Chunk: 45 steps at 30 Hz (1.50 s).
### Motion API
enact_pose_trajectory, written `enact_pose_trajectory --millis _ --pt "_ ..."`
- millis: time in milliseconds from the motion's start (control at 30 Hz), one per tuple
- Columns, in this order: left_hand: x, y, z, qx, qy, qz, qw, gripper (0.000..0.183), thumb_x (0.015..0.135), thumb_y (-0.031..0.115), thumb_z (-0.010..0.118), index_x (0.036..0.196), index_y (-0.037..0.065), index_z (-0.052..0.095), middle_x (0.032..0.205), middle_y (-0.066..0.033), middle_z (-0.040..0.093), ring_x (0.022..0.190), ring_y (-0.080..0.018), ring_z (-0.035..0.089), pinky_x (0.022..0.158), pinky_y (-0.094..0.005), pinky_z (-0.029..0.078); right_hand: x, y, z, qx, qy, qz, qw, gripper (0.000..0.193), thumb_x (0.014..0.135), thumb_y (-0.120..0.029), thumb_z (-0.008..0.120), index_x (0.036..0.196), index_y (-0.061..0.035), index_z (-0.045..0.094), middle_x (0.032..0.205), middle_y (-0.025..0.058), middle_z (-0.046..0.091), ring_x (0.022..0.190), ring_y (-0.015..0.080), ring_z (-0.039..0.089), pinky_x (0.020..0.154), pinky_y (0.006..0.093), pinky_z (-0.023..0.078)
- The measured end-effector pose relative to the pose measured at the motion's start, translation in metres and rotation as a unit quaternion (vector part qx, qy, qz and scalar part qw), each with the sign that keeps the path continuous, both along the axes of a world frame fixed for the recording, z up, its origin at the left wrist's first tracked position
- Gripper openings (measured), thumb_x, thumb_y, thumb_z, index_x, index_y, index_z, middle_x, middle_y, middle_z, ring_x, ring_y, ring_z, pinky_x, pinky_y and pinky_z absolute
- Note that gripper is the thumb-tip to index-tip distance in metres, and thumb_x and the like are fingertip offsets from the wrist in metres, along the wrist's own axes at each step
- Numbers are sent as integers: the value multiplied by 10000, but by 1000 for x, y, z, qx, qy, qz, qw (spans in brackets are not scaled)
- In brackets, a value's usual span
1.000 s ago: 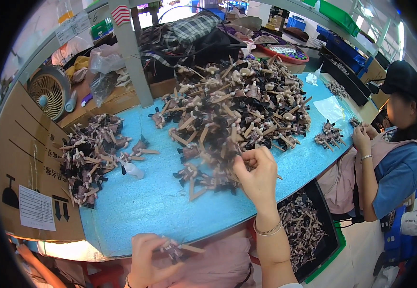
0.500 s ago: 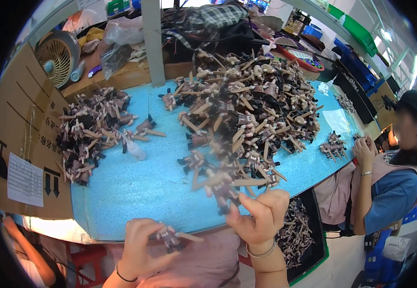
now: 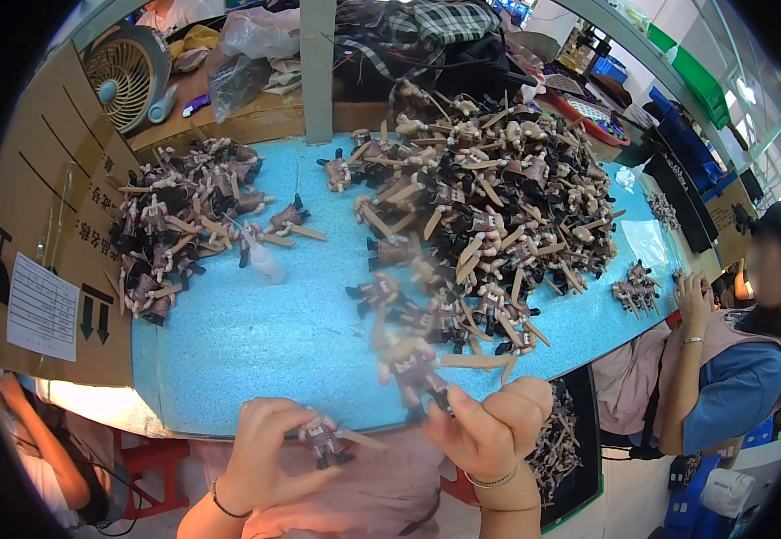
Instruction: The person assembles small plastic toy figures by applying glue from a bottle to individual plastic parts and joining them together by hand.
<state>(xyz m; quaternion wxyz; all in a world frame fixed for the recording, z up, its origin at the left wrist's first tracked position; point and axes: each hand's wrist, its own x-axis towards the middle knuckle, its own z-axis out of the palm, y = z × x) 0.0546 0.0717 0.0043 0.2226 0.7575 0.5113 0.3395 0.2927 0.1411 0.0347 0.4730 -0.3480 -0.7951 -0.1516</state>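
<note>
Near the front edge of the blue table, my left hand point(image 3: 265, 458) pinches a small toy figure point(image 3: 321, 438) in a brownish outfit with black boots. A tan blade-like piece sticks out to its right. My right hand point(image 3: 489, 436) grips a second toy figure point(image 3: 411, 366) by its dark legs, thumb and forefinger together; its upper part looks blurred. Beyond my right hand rises a large heap of similar figures point(image 3: 498, 193). A smaller pile of figures point(image 3: 166, 225) lies to the left, with a white squeeze bottle with a thin nozzle point(image 3: 266, 263) beside it.
A cardboard box point(image 3: 58, 216) closes off the left end, with a fan point(image 3: 125, 81) behind it. A grey post point(image 3: 317, 72) stands at the back edge. To the right, a co-worker point(image 3: 736, 359) handles figures. A black tray of figures point(image 3: 561, 449) sits below the table.
The view has shifted slightly, so the table and piles appear further right. Both hands keep hold of their figures, with little visible movement.
</note>
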Motion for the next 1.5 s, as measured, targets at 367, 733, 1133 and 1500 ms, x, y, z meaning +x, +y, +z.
enact_pose_trajectory --millis 367,733,1133,1500 --pt "-1 1 -3 -8 -12 -6 1000 614 563 280 810 1053 44 525 952 -102 510 879 -254 484 774 -349 390 2 -1 6 7 -25 26 999 320 686 -198 762 954 -74 639 788 -23 373 599 105 393 481 254 275" --pt "-3 -1 -8 -4 -15 -4 1000 628 560 286 816 1060 45 522 961 -104 509 882 -255 486 778 -354 390 7 -8 2 19 -16 38 999 359 676 -218 777 983 -107 629 813 -49 394 667 96 402 534 236 304" --pt "-4 -2 -6 11 -30 -1 999 617 541 247 823 1057 61 539 952 -87 515 867 -244 483 765 -341 378 8 0 -8 4 2 -54 999 268 708 -233 744 929 -139 626 822 -34 415 726 132 416 659 293 313" --pt "-8 -12 -15 -7 -92 43 995 627 545 165 803 1095 58 521 989 -108 485 867 -231 452 722 -322 410 18 51 -37 -147 52 -232 960 228 746 -126 666 960 -90 596 907 49 529 873 229 483 757 354 305"
